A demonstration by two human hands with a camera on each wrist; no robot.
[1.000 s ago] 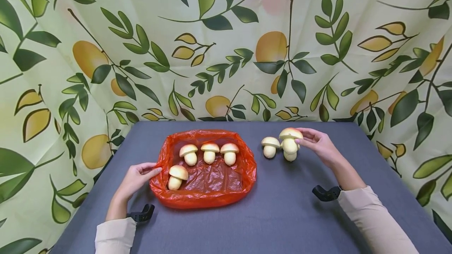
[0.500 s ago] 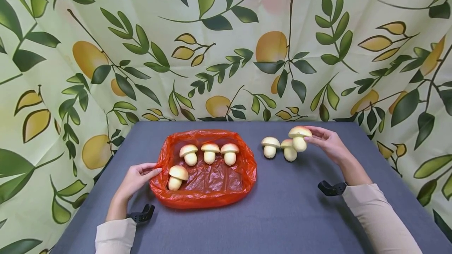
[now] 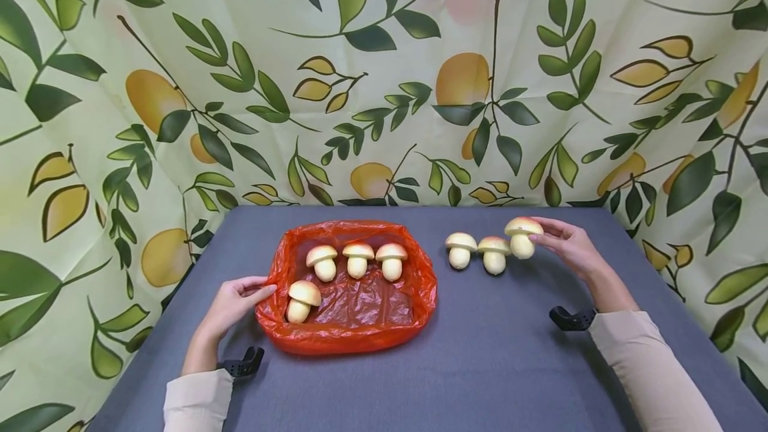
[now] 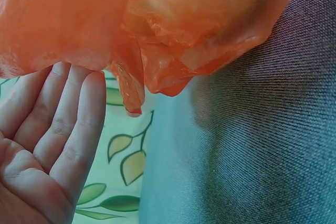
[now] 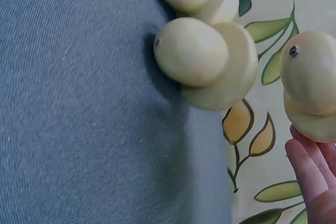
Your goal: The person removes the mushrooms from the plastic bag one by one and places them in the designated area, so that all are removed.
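My right hand (image 3: 570,249) holds a toy mushroom (image 3: 521,240) by its side between thumb and fingers, above the table. In the right wrist view its pale stem (image 5: 308,74) shows a small dark mark at the base. Just left of it, two more mushrooms stand side by side on the table, the nearer to the hand (image 3: 495,260) and the farther (image 3: 459,255). My left hand (image 3: 231,302) pinches the left rim of a red plastic bag (image 3: 354,339), spread open like a tray. Several mushrooms lie inside: three in a back row and one (image 3: 303,302) at front left.
A grey cloth covers the table (image 3: 480,365). Behind it and at both sides hangs a leaf-and-fruit printed curtain (image 3: 384,85). Black wrist mounts are strapped to the left wrist (image 3: 243,364) and right wrist (image 3: 573,319).
My right hand has moved right with the mushroom, away from the mushroom that it overlapped before. My left hand and the bag stay put.
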